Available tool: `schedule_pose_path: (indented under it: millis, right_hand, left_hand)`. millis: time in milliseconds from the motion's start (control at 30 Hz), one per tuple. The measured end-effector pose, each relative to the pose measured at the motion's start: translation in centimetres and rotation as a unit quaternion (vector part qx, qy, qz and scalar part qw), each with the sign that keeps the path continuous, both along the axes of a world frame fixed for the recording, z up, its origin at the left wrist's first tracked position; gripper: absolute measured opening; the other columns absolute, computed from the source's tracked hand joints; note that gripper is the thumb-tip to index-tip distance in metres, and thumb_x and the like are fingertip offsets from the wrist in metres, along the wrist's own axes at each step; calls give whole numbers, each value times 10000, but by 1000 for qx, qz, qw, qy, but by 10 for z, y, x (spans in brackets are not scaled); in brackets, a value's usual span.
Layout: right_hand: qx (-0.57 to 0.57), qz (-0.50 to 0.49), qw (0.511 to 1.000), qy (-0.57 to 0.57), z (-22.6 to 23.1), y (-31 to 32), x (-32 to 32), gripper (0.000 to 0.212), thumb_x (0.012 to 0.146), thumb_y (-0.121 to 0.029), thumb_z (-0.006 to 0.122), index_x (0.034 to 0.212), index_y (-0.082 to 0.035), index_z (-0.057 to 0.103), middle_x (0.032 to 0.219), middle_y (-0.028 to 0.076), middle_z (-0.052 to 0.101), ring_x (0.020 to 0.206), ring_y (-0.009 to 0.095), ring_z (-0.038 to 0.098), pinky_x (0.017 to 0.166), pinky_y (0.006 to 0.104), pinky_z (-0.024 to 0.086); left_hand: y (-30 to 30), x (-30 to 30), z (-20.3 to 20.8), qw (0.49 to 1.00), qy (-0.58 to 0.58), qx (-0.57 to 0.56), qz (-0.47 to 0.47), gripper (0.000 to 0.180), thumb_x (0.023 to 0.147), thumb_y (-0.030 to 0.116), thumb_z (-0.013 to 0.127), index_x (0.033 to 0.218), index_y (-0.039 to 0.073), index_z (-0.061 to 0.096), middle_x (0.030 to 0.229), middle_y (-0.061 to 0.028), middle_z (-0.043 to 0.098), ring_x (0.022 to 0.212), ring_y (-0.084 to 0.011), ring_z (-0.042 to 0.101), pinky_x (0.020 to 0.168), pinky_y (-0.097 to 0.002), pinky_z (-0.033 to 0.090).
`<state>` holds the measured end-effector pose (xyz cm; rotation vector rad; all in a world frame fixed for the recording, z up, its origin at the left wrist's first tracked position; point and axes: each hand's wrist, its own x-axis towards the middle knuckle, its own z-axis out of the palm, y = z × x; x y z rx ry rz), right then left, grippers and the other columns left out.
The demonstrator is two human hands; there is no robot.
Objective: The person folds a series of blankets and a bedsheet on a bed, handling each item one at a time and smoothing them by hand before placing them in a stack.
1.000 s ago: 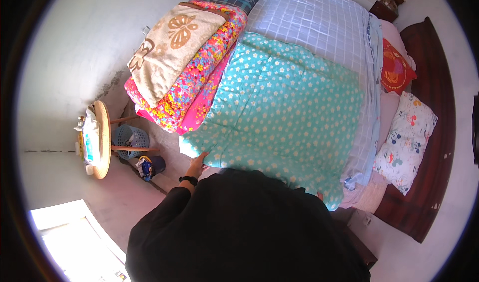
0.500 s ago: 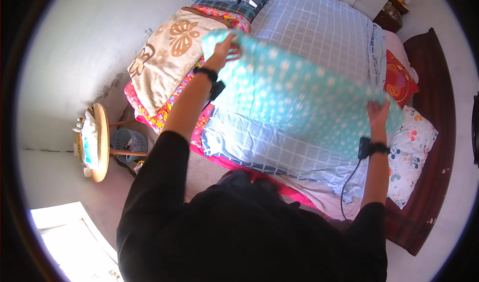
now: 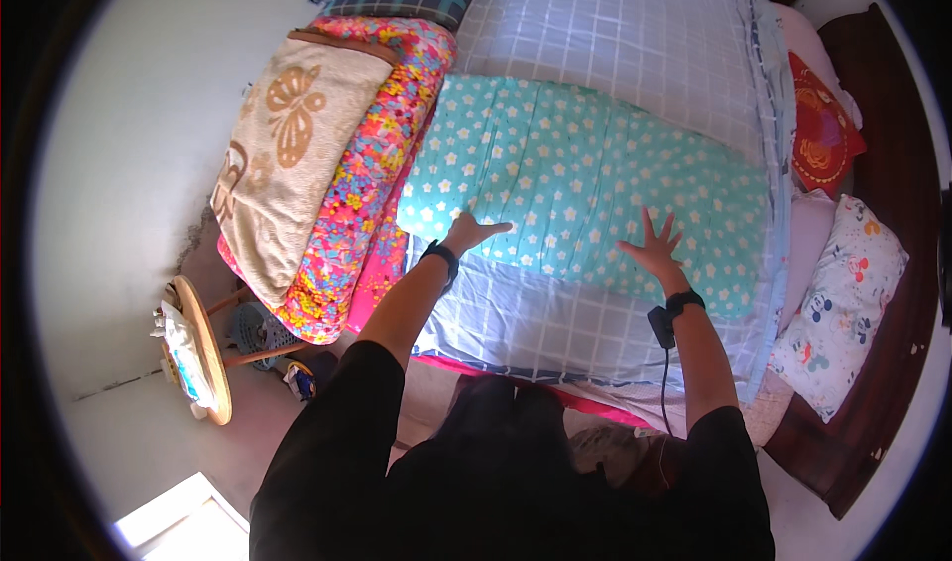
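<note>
A turquoise cloth with white flowers (image 3: 565, 164), folded into a long rectangle, lies across the bed on a pale blue checked sheet (image 3: 595, 333). At its near left edge is my left hand (image 3: 474, 232), thumb stretched out to the right and nothing in its grip. My right hand (image 3: 654, 249) hovers over or rests on the near right part of the cloth, fingers spread wide; whether it touches cannot be told. Each wrist wears a black band.
Left of the cloth, a beige butterfly blanket (image 3: 288, 134) lies on a bright floral quilt (image 3: 382, 154). A cartoon-print pillow (image 3: 843, 303) and a red cushion (image 3: 823, 124) sit by the dark wooden headboard (image 3: 892, 164). A round table (image 3: 206, 353) stands by the left wall.
Both hands have let go of the turquoise cloth, which now lies flat on the bed. My hands have come nearer to me and closer together.
</note>
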<state>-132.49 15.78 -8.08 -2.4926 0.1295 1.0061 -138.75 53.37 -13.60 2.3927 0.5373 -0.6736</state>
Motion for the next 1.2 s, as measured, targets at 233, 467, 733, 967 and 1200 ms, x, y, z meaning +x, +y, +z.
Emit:
schedule_pose_path:
  millis: [233,467,733,967,1200]
  right_hand:
    - [-38,-164,984,66,-99,50,87,1290,469,-817,579,1368,-287,-180,1368,236,-293,1202,535,-266,867,751,9]
    - [-224,-171,959,33,-201,78,122,1343,498,-777,604,1360,-143,-208,1362,268,-275,1236,521,-216,903,725,12]
    - [-235,-159,956,69,-221,75,125,1367,497,-772,608,1336,-127,-257,1360,266,-278,1251,500,-205,913,715,7]
    - [-243,-153,956,69,-216,76,124,1369,491,-794,584,1335,-126,-262,1366,261,-271,1257,499,-189,919,708,30]
    - [-179,-144,973,-5,-220,77,100,1383,459,-851,529,1330,-139,-275,1323,276,-340,1213,498,-291,878,727,-64]
  left_hand:
    - [-59,70,-50,918,157,-279,233,977,668,750,499,1317,33,356,1110,-187,523,820,-232,521,747,-364,439]
    - [-66,136,-123,940,231,-211,136,625,803,578,484,1309,226,386,1100,-216,555,845,-247,553,805,-277,412]
    - [-62,136,-146,938,238,-221,124,573,818,535,491,1310,269,372,1246,-191,471,977,-243,533,907,-250,362]
    - [-61,132,-129,961,218,-151,-74,645,851,143,574,1353,368,236,1216,-178,499,926,-247,572,851,-301,420]
    - [-111,101,-161,881,83,118,451,1111,616,521,661,1353,52,-26,1388,-226,51,1261,-325,144,979,-542,135]
